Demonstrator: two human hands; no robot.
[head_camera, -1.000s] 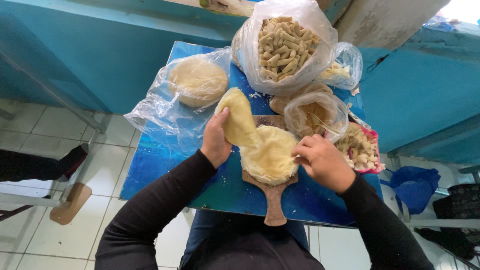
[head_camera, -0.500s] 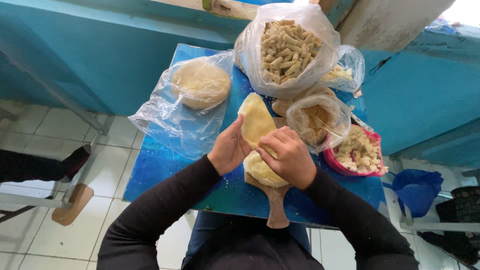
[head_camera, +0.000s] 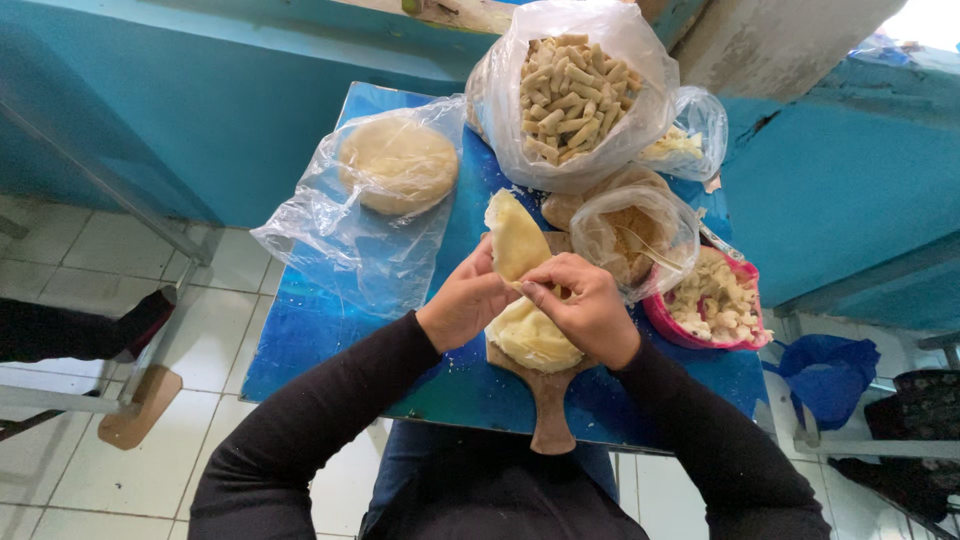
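Two hands: left hand and right hand both pinched on dough wrapper
Wrapper: raised above wrapper stack on wooden paddle board, long axis pointing away
Bags: clear bag of rolled sticks far; clear bag with dough disc left

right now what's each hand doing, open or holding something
Left hand: closed on the lifted pale dough sheet, gripping its lower edge.
Right hand: fingers pinched on the same dough sheet, above the stack on the wooden board.
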